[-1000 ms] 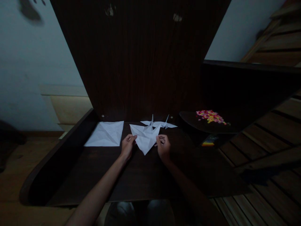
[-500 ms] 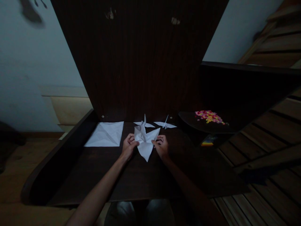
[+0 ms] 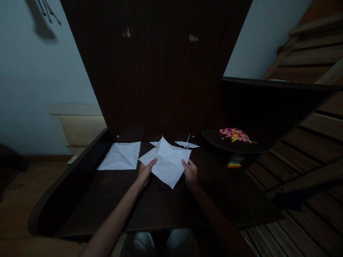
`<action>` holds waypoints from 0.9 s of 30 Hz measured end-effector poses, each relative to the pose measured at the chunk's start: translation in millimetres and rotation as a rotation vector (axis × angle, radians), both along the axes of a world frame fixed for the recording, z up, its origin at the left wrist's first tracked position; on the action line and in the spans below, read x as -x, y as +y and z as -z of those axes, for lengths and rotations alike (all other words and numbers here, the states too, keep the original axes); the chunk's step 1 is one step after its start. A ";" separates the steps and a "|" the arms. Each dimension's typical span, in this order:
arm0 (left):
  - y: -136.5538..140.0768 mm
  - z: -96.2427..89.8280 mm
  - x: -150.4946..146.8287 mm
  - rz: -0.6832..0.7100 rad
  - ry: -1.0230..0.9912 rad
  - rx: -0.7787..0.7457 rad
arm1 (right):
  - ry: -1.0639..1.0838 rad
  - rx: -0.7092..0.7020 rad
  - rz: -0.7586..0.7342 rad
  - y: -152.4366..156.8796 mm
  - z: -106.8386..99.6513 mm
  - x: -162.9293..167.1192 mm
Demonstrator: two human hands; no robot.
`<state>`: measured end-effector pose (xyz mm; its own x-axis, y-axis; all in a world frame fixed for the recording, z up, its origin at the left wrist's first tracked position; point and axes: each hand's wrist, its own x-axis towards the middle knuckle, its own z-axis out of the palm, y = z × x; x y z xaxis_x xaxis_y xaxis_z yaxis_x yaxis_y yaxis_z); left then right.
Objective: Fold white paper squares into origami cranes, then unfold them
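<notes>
A creased sheet of white paper (image 3: 169, 166) is held between my two hands above the dark desk. My left hand (image 3: 145, 174) pinches its left side with the thumb on top. On the right side, my right hand (image 3: 190, 173) grips the edge in the same way, thumb uppermost. Behind the sheet, a folded white paper crane (image 3: 187, 144) stands against the back panel. Another paper crane (image 3: 153, 144) is mostly hidden by the held sheet, only part of a wing showing. To the left lies flat white paper (image 3: 122, 156) with crease lines.
A small shelf (image 3: 211, 140) on the right bears a pile of pink, red and yellow pieces (image 3: 235, 135). Below it is a rainbow-coloured item (image 3: 234, 165). A raised side board (image 3: 66, 182) bounds the desk (image 3: 160, 210) on the left; the tall back panel (image 3: 160, 71) rises behind.
The held paper has opened from a narrow pointed, folded shape into a broader, flatter sheet. My hands have moved slightly apart and lower, and the left crane is now largely covered.
</notes>
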<state>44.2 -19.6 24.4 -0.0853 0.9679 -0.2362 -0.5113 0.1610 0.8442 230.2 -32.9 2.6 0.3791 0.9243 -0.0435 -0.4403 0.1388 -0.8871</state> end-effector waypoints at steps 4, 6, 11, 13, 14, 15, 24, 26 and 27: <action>-11.6 -4.5 6.5 0.068 -0.092 0.066 | 0.206 0.178 -0.117 -4.5 -2.7 -8.5; -15.7 -6.9 15.2 0.104 -0.101 0.116 | 0.238 0.284 -0.169 -5.4 -2.2 -13.3; -13.7 -22.1 60.3 -0.095 0.058 0.140 | 0.154 0.289 -0.285 -12.5 7.8 -24.7; -10.3 -33.4 84.6 -0.389 0.291 0.086 | 0.094 0.285 -0.325 -16.3 12.8 -28.0; -9.0 -39.7 96.3 -0.536 0.432 0.046 | 0.062 0.273 -0.348 -17.8 14.8 -29.0; -8.2 -45.9 106.9 -0.625 0.581 0.015 | 0.035 0.260 -0.371 -19.0 16.3 -29.5; -3.4 -44.8 128.9 -0.135 1.771 -0.532 | 0.016 0.266 -0.411 -19.0 17.6 -26.3; 3.3 -30.6 126.1 0.082 1.922 -0.493 | 0.012 0.268 -0.416 -19.3 16.5 -26.3; 6.4 -23.6 125.6 0.163 1.974 -0.475 | 0.011 0.268 -0.420 -19.8 15.7 -26.3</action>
